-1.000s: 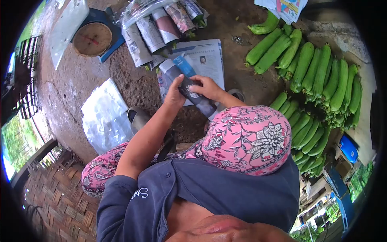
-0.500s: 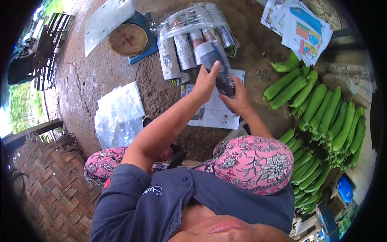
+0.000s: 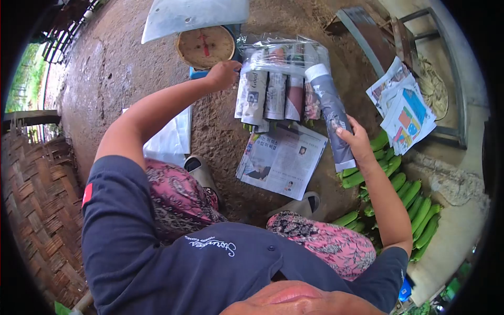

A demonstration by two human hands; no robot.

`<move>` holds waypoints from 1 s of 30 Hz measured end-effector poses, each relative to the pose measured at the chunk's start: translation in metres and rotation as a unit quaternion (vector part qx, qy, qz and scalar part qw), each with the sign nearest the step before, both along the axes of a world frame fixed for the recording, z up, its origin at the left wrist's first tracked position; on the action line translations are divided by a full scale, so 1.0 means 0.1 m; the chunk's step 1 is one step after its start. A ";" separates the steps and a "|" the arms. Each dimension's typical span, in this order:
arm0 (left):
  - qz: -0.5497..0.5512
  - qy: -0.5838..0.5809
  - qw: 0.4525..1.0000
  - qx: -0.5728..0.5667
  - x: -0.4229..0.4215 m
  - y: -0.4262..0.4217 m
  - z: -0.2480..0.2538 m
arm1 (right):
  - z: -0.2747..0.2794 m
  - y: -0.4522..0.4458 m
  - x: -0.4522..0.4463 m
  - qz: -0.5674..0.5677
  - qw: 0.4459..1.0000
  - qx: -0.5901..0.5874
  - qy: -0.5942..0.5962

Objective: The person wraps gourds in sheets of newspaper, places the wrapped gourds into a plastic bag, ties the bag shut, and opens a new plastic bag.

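My left hand (image 3: 224, 75) is closed at the left edge of a clear plastic bag (image 3: 286, 55), its fingertips pinching the film. Several newspaper-wrapped rolls (image 3: 275, 94) lie side by side partly inside the bag, green ends showing at their lower side. My right hand (image 3: 355, 139) grips a grey paper-wrapped roll (image 3: 331, 113) by its lower part; the roll's pale upper end touches the bag's right side. Below the bag, printed newspaper sheets (image 3: 283, 160) lie flat on the ground.
A round-topped scale (image 3: 205, 47) stands behind my left hand, a plastic sheet (image 3: 194, 16) above it. More clear plastic (image 3: 170, 136) lies beneath my left forearm. At right are colourful papers (image 3: 404, 113), long green vegetables (image 3: 420, 215) and a metal frame (image 3: 459, 79).
My left hand has left the grey roll and moved to the bag's left edge. My right hand has carried the roll to the bag's right side. The camera view has shifted.
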State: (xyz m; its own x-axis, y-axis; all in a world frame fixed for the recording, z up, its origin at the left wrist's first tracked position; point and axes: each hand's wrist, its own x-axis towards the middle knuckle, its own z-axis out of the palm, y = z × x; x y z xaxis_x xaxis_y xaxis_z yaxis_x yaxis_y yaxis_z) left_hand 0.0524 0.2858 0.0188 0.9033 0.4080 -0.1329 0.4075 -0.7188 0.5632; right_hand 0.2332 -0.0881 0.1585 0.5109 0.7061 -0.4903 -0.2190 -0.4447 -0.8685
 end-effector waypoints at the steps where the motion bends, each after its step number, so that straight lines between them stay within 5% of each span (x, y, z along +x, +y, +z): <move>1: -0.015 -0.026 1.000 0.000 0.02 0.03 -0.15 | -0.03 0.09 -0.05 0.006 1.000 -0.017 0.002; 10: -0.006 -0.049 0.999 -0.019 0.37 0.12 -0.70 | -0.62 0.52 -1.01 -0.072 0.997 -0.017 -0.021; 16: -0.009 -0.158 0.985 -0.063 0.26 0.14 -0.63 | -1.02 0.74 -1.41 -0.079 0.956 -0.051 -0.280; 20: -0.025 -0.195 0.978 -0.071 0.23 0.16 -0.62 | -0.96 0.93 -1.62 -0.099 0.949 -0.036 -0.298; 30: -0.057 -0.173 0.981 -0.061 0.20 0.26 -0.31 | -0.78 1.28 -2.13 0.016 0.824 -0.192 -0.533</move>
State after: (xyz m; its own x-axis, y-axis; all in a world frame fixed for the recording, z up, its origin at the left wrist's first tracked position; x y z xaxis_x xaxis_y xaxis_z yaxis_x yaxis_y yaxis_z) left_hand 0.0727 0.3119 -0.0125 0.9414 0.3025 0.1490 0.0975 -0.6673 0.7384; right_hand 0.0198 0.0395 0.0805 0.7798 0.6251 0.0332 0.5941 -0.7223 -0.3539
